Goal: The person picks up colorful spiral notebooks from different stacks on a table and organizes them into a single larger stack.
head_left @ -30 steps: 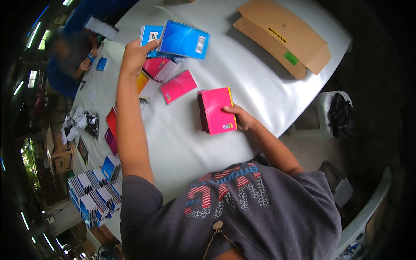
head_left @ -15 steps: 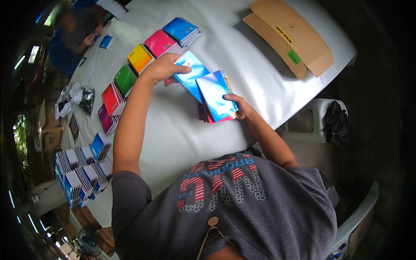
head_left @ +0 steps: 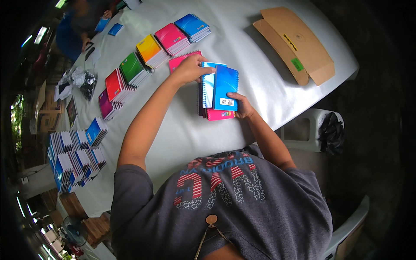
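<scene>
My left hand (head_left: 190,70) pinches the top of a light-blue spiral notebook (head_left: 208,89), thumb on its cover. This notebook partly overlaps a darker blue spiral notebook (head_left: 227,82), which shows a white label near its bottom. My right hand (head_left: 242,105) grips the blue notebook together with a small stack under it, thumb on top. Out of the stack's lower edge peeks a pink notebook (head_left: 220,115); the rest of the stack is mostly covered. Just beyond my left hand, another pink notebook (head_left: 178,62) lies on the table.
Notebook stacks run in a curved row: purple (head_left: 105,105), red (head_left: 115,84), green (head_left: 133,67), yellow (head_left: 150,48), pink (head_left: 171,37) and blue (head_left: 190,26). Blue-covered notebooks (head_left: 78,158) are piled at left. A cardboard box (head_left: 299,45) lies far right. Another person (head_left: 80,26) sits far left.
My left hand has moved right, bringing its light-blue notebook against the stack in my right hand. The notebooks now stand more upright. The other person's hand has lifted a blue notebook.
</scene>
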The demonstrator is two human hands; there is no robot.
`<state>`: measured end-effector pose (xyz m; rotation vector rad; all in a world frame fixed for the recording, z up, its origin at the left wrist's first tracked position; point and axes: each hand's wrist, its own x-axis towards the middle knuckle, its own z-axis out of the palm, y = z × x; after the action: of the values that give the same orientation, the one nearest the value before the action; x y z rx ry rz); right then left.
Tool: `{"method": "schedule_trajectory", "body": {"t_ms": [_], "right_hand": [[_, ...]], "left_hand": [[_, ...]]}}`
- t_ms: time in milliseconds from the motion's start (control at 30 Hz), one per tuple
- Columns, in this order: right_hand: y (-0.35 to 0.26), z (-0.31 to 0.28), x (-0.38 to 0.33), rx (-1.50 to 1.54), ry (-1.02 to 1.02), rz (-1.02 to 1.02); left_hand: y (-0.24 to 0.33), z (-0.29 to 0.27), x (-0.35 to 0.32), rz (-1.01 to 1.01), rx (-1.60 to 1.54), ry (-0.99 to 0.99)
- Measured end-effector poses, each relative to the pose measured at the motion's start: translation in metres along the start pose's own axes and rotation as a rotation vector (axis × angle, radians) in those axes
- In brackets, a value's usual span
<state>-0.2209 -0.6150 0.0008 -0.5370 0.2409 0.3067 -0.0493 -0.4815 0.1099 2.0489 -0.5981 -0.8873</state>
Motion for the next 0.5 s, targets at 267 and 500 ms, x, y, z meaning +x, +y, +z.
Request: {"method": "schedule_trajectory", "body": {"t_ms": [267,500], "right_hand": [[0.004,-0.004,0.001,-0.128,-0.018,-0.036],[0.013,-0.005,0.004,-0.158,-0.111,-0.084]], "left_hand": [[0.013,-0.012,-0.03,0.382,0.04,0.549],[-0.017,0.044,-0.046,0.44,-0.035,0.608]]}}
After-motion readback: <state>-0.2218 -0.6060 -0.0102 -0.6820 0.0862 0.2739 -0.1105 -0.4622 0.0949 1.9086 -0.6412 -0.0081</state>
